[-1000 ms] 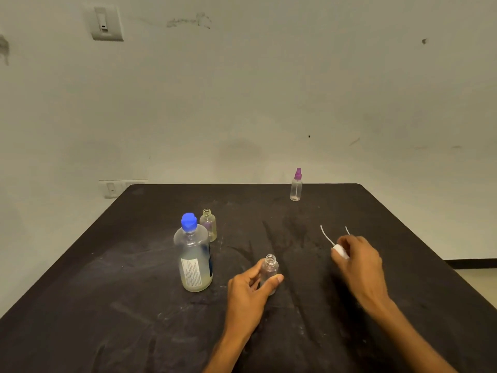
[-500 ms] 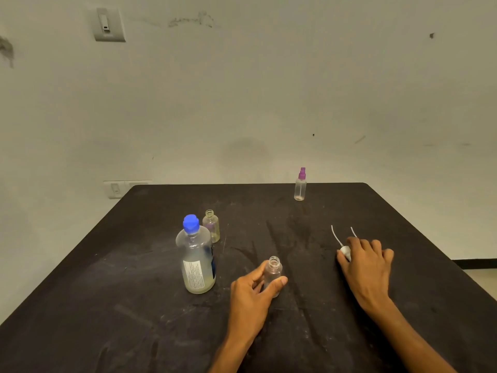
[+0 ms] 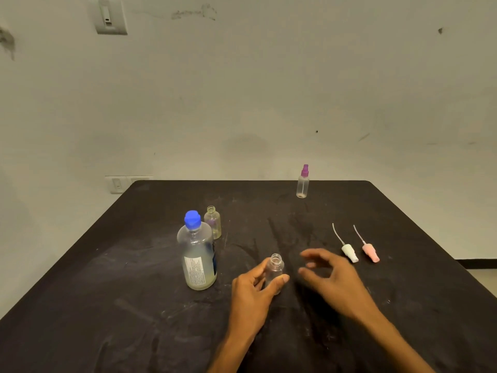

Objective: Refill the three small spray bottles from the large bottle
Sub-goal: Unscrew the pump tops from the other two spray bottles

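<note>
Head view: our left hand [image 3: 252, 289] grips an uncapped small bottle [image 3: 274, 273] upright on the tabletop [image 3: 107, 305]; our right hand [image 3: 333, 281] hovers beside it, fingers loosely spread, holding nothing.

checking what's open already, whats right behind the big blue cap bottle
A small uncapped bottle stands just behind the large bottle, its neck open. Its lower left side is covered by the large bottle.

Left hand [image 3: 254, 288] curled in a grip, right hand [image 3: 329, 278] hovering, fingers loose
</note>
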